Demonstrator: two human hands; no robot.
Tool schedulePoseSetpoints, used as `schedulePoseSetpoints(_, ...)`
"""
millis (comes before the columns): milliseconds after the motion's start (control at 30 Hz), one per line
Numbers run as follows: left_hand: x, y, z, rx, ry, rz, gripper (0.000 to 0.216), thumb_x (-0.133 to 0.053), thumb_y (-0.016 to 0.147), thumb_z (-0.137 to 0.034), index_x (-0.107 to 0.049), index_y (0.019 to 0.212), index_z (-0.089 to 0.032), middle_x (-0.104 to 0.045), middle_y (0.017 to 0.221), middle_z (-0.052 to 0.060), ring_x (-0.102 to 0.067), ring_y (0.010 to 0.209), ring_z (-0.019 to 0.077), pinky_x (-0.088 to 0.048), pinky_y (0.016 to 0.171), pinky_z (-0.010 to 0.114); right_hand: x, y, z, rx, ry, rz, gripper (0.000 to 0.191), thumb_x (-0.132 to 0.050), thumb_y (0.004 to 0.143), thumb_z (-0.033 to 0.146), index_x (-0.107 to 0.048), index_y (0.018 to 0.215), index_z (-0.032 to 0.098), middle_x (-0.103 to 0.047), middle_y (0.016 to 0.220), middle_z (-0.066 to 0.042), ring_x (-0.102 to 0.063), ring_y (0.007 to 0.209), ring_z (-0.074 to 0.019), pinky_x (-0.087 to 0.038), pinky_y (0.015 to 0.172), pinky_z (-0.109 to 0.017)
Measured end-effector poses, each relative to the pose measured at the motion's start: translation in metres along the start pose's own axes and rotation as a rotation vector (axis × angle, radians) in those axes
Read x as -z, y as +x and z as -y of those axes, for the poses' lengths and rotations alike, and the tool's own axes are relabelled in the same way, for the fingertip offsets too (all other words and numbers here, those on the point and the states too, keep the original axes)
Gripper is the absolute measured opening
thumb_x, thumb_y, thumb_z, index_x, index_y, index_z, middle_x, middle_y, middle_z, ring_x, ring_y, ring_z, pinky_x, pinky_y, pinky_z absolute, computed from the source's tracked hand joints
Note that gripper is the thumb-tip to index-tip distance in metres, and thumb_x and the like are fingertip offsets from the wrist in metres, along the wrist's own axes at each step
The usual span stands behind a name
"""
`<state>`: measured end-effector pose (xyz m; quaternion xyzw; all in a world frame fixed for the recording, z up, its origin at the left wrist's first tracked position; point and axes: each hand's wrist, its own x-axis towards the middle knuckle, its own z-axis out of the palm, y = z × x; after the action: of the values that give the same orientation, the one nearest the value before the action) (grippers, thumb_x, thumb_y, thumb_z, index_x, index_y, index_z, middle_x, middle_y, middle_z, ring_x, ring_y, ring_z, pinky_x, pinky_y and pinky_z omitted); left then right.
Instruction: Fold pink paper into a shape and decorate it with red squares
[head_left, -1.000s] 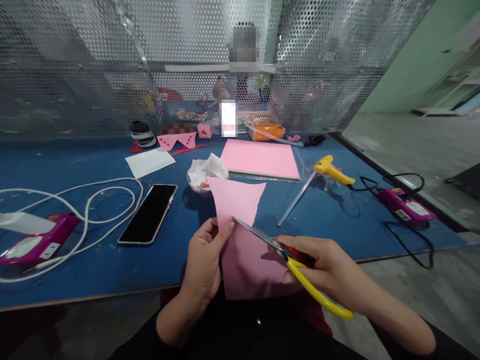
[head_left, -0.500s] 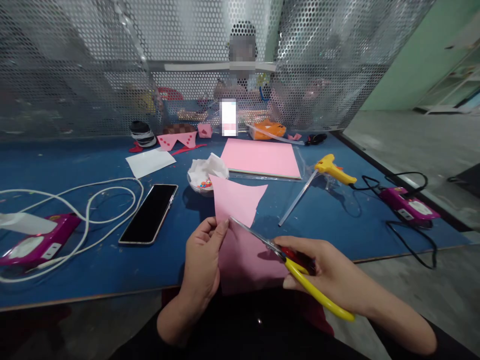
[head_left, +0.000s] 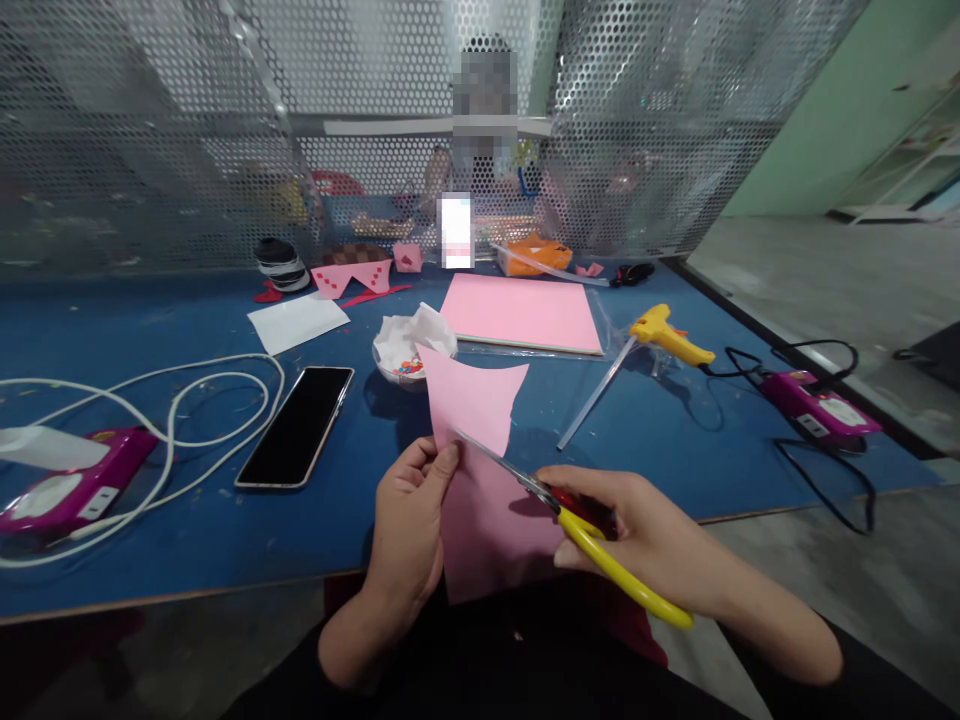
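Blue worktable (head_left: 150,520), backed by a perforated metal screen (head_left: 150,120).

Item: pink sheet (head_left: 474,400), held upright over the near table edge and pinched at its left margin by the left hand (head_left: 409,530).

Item: yellow-handled scissors (head_left: 541,490), gripped in the right hand (head_left: 637,535). The blades are laid across the sheet, with the tip just beside the left thumb.

Risk, as judged: the thumb could be nicked or the cut skewed if the unsupported sheet is allowed to flex.

Clearance: a bowl (head_left: 397,360) is placed close behind the sheet. A phone (head_left: 296,425) and white cable (head_left: 172,440) are noted left, a glue gun (head_left: 667,335) right. Open room is left nearest the body.
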<state>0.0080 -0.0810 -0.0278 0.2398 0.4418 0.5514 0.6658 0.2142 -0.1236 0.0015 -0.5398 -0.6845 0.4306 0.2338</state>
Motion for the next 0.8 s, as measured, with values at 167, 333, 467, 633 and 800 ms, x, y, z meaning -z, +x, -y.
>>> schedulePoseSetpoints(167, 0.0006, 0.0004, 0.0006, 0.004, -0.004, 0.0, 0.033, -0.089, 0.064, -0.035, -0.066, 0.078, -0.017, -0.069, 0.07, -0.001, -0.062, 0.066, 0.0114, -0.052, 0.068, 0.024, 0.0004, 0.0023, 0.0035, 0.02, 0.049, 0.038, 0.028, -0.073, 0.081, 0.037, -0.073, 0.104, 0.022, -0.071, 0.089, 0.0, -0.062, 0.081, -0.0189, -0.051, 0.071, -0.028)
schedulePoseSetpoints(333, -0.0004, -0.0001, 0.0008, 0.005, -0.005, 0.004, 0.032, -0.089, 0.064, -0.035, -0.066, 0.079, -0.017, -0.07, 0.07, -0.001, -0.063, 0.065, 0.0125, -0.053, 0.069, 0.026, -0.0018, 0.0025, 0.0034, 0.028, 0.1, 0.055, 0.021, -0.069, 0.084, 0.033, -0.074, 0.101, 0.021, -0.069, 0.083, 0.002, -0.058, 0.075, -0.0164, -0.049, 0.068, -0.027)
schedulePoseSetpoints(467, -0.0006, -0.0002, 0.0, 0.002, 0.01, 0.003, 0.032, -0.089, 0.063, -0.036, -0.067, 0.078, -0.017, -0.07, 0.069, -0.001, -0.064, 0.065, 0.0138, -0.054, 0.069, 0.028, -0.0031, 0.0032, 0.0016, 0.022, 0.114, 0.072, 0.019, -0.067, 0.085, 0.031, -0.073, 0.101, 0.022, -0.068, 0.084, 0.002, -0.057, 0.076, -0.0165, -0.048, 0.069, -0.028)
schedulePoseSetpoints(633, -0.0016, 0.0001, -0.0006, -0.012, 0.003, 0.001, 0.03, -0.088, 0.064, -0.036, -0.066, 0.074, -0.017, -0.069, 0.067, -0.002, -0.061, 0.06, 0.0117, -0.053, 0.068, 0.027, -0.004, 0.0028, 0.0011, 0.01, 0.097, 0.069, 0.02, -0.07, 0.084, 0.034, -0.072, 0.1, 0.022, -0.066, 0.083, 0.003, -0.055, 0.075, -0.0153, -0.046, 0.068, -0.027)
schedulePoseSetpoints(800, -0.001, 0.0012, 0.0003, -0.05, 0.01, -0.014, 0.029, -0.087, 0.066, -0.038, -0.067, 0.074, -0.018, -0.067, 0.066, -0.002, -0.059, 0.06, 0.0109, -0.051, 0.065, 0.024, -0.0028, 0.0005, 0.0031, -0.012, 0.043, 0.043, 0.027, -0.074, 0.08, 0.038, -0.073, 0.103, 0.023, -0.068, 0.084, 0.002, -0.059, 0.076, -0.0177, -0.049, 0.068, -0.028)
